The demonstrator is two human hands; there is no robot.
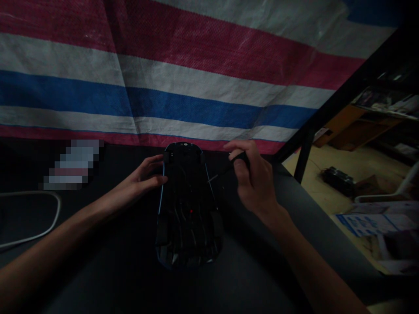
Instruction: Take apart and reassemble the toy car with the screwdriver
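Observation:
A dark toy car (186, 209) with thin blue edging lies belly-up on the black table, its underside and wheels facing me. My left hand (147, 176) rests against the car's left side near the far end, fingers curled on its edge, steadying it. My right hand (253, 179) is closed round the black handle of a thin screwdriver (225, 171). The tool's metal tip points down-left and touches the car's right edge near the front wheel.
A red, white and blue striped woven tarp (183, 78) hangs behind the table. A white cable (49, 218) loops at the left. The table's right edge (314, 205) drops to a floor with boxes, papers and a dark gadget (337, 179).

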